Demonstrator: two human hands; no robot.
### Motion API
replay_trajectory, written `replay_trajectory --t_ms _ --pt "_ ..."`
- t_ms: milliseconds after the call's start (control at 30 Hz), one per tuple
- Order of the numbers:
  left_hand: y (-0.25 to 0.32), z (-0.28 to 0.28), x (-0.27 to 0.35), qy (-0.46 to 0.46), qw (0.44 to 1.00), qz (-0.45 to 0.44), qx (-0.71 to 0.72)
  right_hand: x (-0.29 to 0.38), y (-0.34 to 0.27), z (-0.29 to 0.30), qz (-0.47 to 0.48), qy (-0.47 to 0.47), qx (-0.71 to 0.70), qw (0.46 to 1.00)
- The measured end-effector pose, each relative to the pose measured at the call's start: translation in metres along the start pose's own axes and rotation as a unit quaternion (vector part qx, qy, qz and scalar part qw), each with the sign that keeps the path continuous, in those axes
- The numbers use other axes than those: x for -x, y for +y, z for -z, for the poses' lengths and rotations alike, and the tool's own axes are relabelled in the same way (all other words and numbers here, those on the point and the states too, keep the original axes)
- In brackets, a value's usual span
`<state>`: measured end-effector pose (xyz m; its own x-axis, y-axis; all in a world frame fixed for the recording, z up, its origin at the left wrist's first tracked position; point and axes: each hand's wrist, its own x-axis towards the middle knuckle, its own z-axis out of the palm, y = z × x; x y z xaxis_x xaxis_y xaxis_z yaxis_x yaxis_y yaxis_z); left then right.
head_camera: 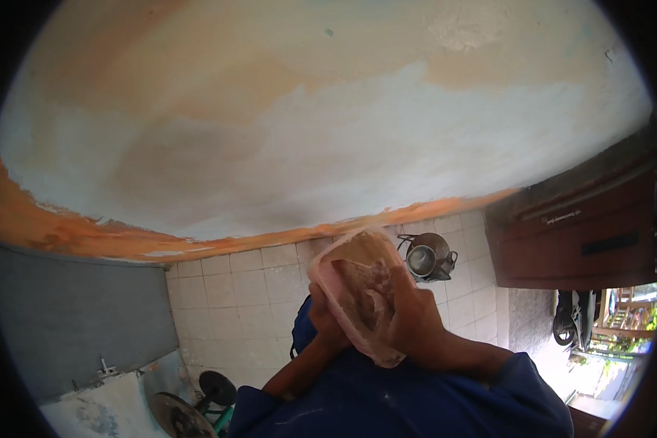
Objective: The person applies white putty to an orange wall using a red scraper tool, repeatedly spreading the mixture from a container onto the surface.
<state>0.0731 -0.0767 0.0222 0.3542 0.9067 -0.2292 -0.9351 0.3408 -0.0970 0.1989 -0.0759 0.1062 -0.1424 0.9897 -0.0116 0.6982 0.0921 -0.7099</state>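
Note:
My left hand (pixel 326 323) grips the near left side of a pinkish plastic tub (pixel 339 323), held tilted in front of my body. Inside the tub are brownish and whitish smears of a paste-like material (pixel 369 263). My right hand (pixel 419 320) is at the tub's right side, its fingers reaching over the rim. Whether it holds a flat tool inside cannot be made out. Beyond the tub rises a wall (pixel 306 159) with a broad whitish coat over cream paint and an orange strip (pixel 284 234) along its foot.
On the pale tiled floor (pixel 230 295) stands a metal pot (pixel 421 260) amid dark gear. A grey panel (pixel 82 306) is at left, with round stools (pixel 186 413) below it. At right are a brown door (pixel 575 241) and a motorcycle (pixel 575 320) outside.

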Motion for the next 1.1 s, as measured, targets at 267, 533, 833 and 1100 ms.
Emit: replay_trajectory --t_ms 267,533,833,1100 --pt "0.006 -0.008 -0.008 -0.044 0.995 -0.062 0.06 -0.002 0.008 0.022 0.0 0.08 -0.114 0.99" --pt "0.005 -0.009 -0.009 -0.103 0.99 -0.094 -0.019 0.003 0.004 0.019 0.01 0.062 -0.091 0.994" --pt "-0.001 -0.011 0.004 -0.086 0.99 -0.052 -0.098 0.021 0.0 0.013 -0.054 -0.029 0.035 0.998" --pt "0.0 0.044 0.007 -0.072 0.99 0.009 -0.121 0.017 -0.009 0.008 0.052 -0.001 0.034 0.998"
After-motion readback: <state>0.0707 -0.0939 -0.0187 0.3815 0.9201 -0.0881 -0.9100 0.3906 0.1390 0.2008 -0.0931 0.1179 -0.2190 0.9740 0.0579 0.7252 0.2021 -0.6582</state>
